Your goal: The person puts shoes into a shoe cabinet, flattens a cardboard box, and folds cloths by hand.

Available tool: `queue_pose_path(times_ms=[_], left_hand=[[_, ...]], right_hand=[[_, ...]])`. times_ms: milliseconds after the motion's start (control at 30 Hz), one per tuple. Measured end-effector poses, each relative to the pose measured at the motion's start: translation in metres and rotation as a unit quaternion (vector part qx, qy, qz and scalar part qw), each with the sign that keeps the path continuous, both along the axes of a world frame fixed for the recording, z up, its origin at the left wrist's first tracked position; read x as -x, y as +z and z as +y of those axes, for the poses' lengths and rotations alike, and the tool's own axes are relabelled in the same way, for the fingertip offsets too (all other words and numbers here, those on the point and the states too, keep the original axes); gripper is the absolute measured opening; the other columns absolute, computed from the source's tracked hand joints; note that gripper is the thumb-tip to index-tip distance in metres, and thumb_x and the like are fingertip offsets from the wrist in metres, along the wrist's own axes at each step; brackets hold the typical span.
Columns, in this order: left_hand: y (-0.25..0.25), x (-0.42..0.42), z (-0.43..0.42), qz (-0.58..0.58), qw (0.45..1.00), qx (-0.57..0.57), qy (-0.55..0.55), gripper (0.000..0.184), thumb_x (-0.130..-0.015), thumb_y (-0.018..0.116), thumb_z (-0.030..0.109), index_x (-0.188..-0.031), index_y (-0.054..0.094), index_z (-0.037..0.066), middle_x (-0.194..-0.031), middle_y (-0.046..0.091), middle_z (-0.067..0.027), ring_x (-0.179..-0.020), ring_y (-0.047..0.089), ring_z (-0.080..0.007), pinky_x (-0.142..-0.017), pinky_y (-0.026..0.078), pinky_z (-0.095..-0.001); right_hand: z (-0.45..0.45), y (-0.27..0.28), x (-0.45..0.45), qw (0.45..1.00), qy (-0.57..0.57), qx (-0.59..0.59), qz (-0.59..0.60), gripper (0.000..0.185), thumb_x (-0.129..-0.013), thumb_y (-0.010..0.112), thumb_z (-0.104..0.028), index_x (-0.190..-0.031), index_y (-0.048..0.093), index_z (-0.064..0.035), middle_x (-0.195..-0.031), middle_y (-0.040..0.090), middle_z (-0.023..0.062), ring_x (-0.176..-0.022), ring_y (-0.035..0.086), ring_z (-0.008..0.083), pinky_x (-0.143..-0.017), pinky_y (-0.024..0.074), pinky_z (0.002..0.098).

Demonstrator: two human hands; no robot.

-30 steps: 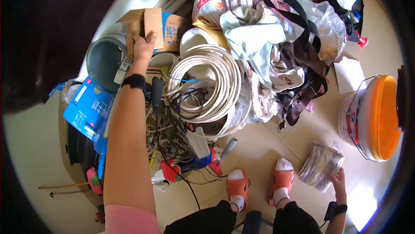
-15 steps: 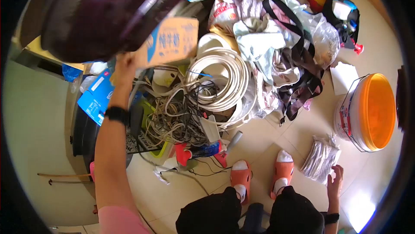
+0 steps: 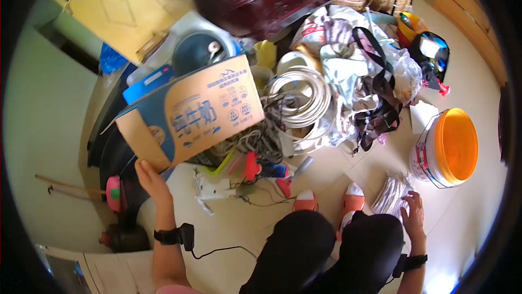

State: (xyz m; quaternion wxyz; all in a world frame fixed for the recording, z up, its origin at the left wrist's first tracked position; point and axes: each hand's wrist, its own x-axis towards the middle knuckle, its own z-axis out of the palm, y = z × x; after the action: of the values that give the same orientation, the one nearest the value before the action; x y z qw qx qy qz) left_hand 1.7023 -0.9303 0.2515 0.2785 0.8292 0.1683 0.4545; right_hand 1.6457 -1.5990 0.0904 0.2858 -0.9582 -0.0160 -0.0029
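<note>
A brown and blue cardboard milk box [image 3: 190, 110] with Chinese print is held up, tilted, over the pile in the head view. My left hand [image 3: 154, 181] is closed on its lower left corner, some fingers hidden behind it. Low on the right, my right hand [image 3: 413, 211] hovers with loosely bent, parted fingers beside a bundle of folded, crinkled whitish material [image 3: 390, 193] on the floor. Whether its fingertips touch that bundle, I cannot tell.
Beyond the box are a coiled white cable [image 3: 299, 95], tangled cords [image 3: 258, 143], bags and cloths [image 3: 340, 66], and a dark red case [image 3: 244, 3]. An orange-lined bucket [image 3: 454, 147] stands right. A white device [image 3: 215, 188] lies near my feet.
The box has come nearer and lower, its printed side now turned more toward me. My left hand has moved down with it. My right hand has shifted slightly left, closer to the bundle.
</note>
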Motion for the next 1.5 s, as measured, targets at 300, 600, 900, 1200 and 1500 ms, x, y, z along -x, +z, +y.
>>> queue_pose_path(times_ms=[300, 600, 900, 1200, 1500], left_hand=[[-0.034, 0.225, 0.059, 0.034, 0.873, 0.484, -0.046, 0.032, -0.097, 0.040, 0.026, -0.106, 0.057, 0.001, -0.093, 0.061, -0.0080, -0.085, 0.061, -0.0189, -0.074, 0.051, -0.0338], [-0.138, 0.290, -0.012, 0.141, 0.755, 0.640, 0.032, 0.033, -0.095, 0.041, 0.027, -0.101, 0.060, 0.000, -0.094, 0.062, -0.0097, -0.083, 0.059, -0.0195, -0.074, 0.048, -0.0361], [-0.233, 0.312, -0.026, 0.125, 0.798, 0.581, 0.099, 0.048, -0.102, 0.032, 0.039, -0.129, 0.045, 0.002, -0.120, 0.055, -0.0165, -0.105, 0.057, -0.0309, -0.086, 0.048, -0.0438], [-0.270, 0.252, -0.093, 0.133, 0.668, 0.724, -0.111, 0.074, -0.096, 0.017, 0.063, -0.149, 0.014, 0.012, -0.146, 0.032, -0.0099, -0.125, 0.041, -0.0278, -0.105, 0.034, -0.0414], [-0.130, 0.211, -0.091, 0.191, 0.937, 0.291, -0.023, 0.096, -0.075, 0.068, 0.007, -0.148, 0.005, 0.001, -0.145, 0.021, -0.0259, -0.132, 0.028, -0.0409, -0.110, 0.025, -0.0457]], right_hand=[[0.042, 0.145, -0.076, 0.990, 0.109, -0.086, -0.021, 0.038, -0.078, 0.058, 0.005, -0.115, 0.055, -0.0037, -0.128, 0.053, 0.0157, -0.125, 0.047, 0.0293, -0.104, 0.0351, 0.0385], [0.285, 0.254, -0.021, 0.908, 0.316, -0.259, 0.093, 0.077, -0.079, 0.075, -0.026, -0.141, 0.034, -0.0066, -0.138, 0.043, 0.0140, -0.120, 0.049, 0.0261, -0.097, 0.0413, 0.0405], [0.405, 0.089, -0.032, 0.870, 0.382, -0.254, 0.180, 0.112, -0.069, 0.078, -0.039, -0.144, 0.011, 0.0089, -0.143, 0.028, 0.0338, -0.132, 0.033, 0.0411, -0.111, 0.0270, 0.0400], [0.450, 0.070, -0.002, 0.884, 0.406, 0.064, 0.221, 0.110, -0.065, 0.080, -0.034, -0.146, 0.012, -0.0034, -0.124, 0.047, 0.0290, -0.116, 0.051, 0.0409, -0.093, 0.0468, 0.0425], [0.523, 0.050, 0.030, 0.901, 0.360, 0.168, 0.173, 0.087, -0.079, 0.066, -0.025, -0.148, 0.015, -0.0105, -0.121, 0.050, 0.0282, -0.101, 0.060, 0.0424, -0.073, 0.0550, 0.0484]])
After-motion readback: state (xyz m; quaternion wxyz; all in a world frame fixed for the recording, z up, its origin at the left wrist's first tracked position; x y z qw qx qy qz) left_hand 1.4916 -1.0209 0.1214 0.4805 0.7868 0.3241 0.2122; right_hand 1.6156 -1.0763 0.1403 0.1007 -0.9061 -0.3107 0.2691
